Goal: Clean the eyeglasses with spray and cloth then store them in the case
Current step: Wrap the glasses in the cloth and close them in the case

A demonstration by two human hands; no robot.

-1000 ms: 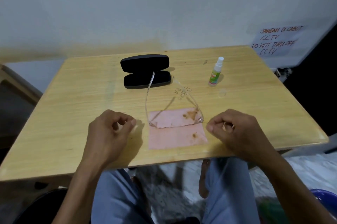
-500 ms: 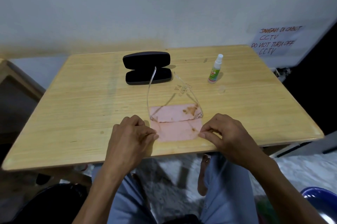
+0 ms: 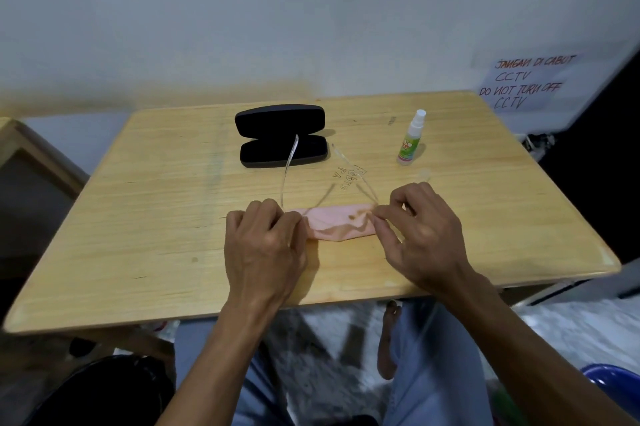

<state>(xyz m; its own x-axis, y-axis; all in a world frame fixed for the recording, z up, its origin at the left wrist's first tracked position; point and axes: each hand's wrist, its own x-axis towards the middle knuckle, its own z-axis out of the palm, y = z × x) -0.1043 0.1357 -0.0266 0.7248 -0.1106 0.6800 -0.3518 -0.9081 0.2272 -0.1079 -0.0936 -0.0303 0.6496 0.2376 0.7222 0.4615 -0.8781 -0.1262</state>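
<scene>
A pink stained cloth (image 3: 341, 224) lies on the wooden table (image 3: 156, 217), folded up over the front of the clear eyeglasses (image 3: 289, 169). The two clear temples stretch away toward the open black case (image 3: 282, 136). My left hand (image 3: 265, 242) pinches the cloth's left end. At the cloth's right end, my right hand (image 3: 420, 228) pinches the fabric. The lenses are hidden under the cloth. A small spray bottle (image 3: 410, 138) with a white top stands upright at the back right.
A clear cap (image 3: 424, 174) lies near the bottle. A paper sign (image 3: 523, 82) hangs on the wall at the right. Below the table's front edge are my knees, and a blue bowl (image 3: 613, 380) sits on the floor at the right.
Both hands moved in to the cloth's near corners, took hold and folded its near half up over the glasses' front. The view shifted slightly.
</scene>
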